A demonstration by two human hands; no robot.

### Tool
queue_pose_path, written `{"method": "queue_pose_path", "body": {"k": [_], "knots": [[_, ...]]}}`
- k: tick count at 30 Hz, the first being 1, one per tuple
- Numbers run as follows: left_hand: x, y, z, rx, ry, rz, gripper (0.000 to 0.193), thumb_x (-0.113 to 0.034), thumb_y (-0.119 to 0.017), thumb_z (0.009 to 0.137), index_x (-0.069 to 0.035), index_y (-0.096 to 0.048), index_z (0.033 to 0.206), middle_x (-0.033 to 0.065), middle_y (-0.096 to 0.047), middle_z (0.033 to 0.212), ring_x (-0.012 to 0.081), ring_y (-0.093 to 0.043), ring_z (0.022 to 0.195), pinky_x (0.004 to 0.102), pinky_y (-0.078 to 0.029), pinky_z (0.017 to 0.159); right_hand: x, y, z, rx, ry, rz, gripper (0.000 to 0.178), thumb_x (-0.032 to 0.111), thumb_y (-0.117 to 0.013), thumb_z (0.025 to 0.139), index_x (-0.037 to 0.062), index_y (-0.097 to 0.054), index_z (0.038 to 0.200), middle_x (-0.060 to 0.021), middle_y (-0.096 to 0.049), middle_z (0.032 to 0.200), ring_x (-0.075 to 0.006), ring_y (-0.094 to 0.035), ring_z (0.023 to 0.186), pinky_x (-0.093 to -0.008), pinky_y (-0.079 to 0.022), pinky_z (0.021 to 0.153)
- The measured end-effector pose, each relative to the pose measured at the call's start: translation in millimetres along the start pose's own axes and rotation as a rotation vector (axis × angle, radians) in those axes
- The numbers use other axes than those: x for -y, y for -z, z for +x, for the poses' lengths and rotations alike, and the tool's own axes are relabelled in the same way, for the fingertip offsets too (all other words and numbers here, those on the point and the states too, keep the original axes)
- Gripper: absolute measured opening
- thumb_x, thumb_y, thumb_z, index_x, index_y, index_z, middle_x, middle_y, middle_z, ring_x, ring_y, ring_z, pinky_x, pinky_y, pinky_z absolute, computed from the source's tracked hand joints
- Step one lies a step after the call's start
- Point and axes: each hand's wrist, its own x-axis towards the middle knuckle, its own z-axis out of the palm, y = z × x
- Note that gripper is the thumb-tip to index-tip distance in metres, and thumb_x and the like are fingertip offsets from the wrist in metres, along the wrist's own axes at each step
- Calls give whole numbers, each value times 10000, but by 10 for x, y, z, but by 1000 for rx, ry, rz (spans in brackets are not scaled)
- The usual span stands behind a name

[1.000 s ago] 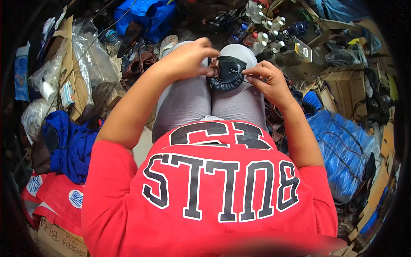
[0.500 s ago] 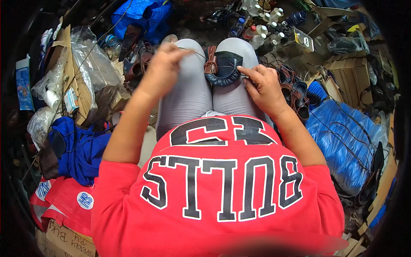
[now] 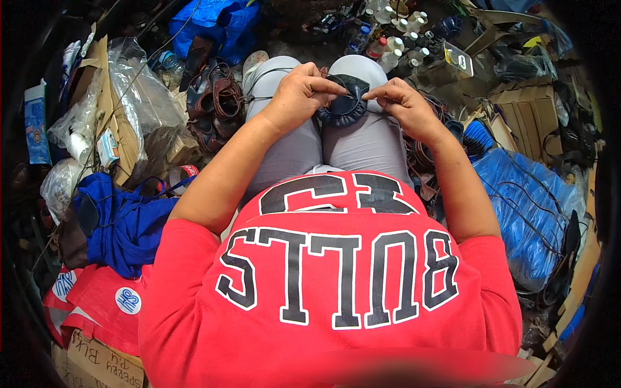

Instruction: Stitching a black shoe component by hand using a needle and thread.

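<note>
A dark leather moccasin [image 3: 341, 115] with a gathered, puckered toe seam rests on my right thigh near the knee. My left hand [image 3: 301, 97] reaches over it from the left, thumb and fingers pinched together above the opening. A dark thread [image 3: 255, 79] runs in a loop from this hand across my left knee; the exact point of the pinch is too small to make out. My right hand [image 3: 406, 108] is closed at the moccasin's right edge, thumb and index finger pinching there. The brown lace bow on the moccasin is mostly behind my left hand.
Brown shoes [image 3: 217, 97] lie left of my knees, more shoes [image 3: 424, 155] on the right. Several capped bottles [image 3: 394, 48] stand ahead. Plastic-wrapped blue goods [image 3: 521, 213], a cardboard box [image 3: 527, 113], blue cloth [image 3: 123, 220] and a blue bag [image 3: 217, 32] surround me.
My left hand has come in from the left, where it was drawing the thread out, to the moccasin. The thread now loops slack over my left knee. My right hand has shifted slightly upward.
</note>
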Motion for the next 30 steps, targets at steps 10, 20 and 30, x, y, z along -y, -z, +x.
{"method": "queue_pose_path", "body": {"k": [10, 20, 30], "knots": [[27, -2, 29, 26, -48, 75, 274, -4, -693, 695, -170, -728, 910, 15, -413, 704, 152, -420, 690, 252, -379, 632, -1, 47, 31, 40, -22, 11, 342, -51, -504, 751, 136, -699, 960, -11, -461, 797, -126, -466, 756, -235, -399, 708], [2, -11, 149, 126, -19, 58, 212, -32, -691, 708, -141, -723, 887, 38, -472, 690, 179, -473, 713, 293, -399, 621, -40, 89, 58, 105, -4, 69, 362, -48, -500, 744, 108, -699, 1004, -10, -525, 793, -106, -489, 759, -227, -414, 700], [-114, 135, 79, 179, 97, -38, 211, -27, -674, 750, -72, -695, 955, 30, -610, 783, 116, -539, 707, 242, -441, 664, -60, 52, 13, 157, -246, 297, 287, 98, -643, 816, 80, -650, 1103, 18, -618, 900, -65, -532, 824, -215, -429, 775]]}}
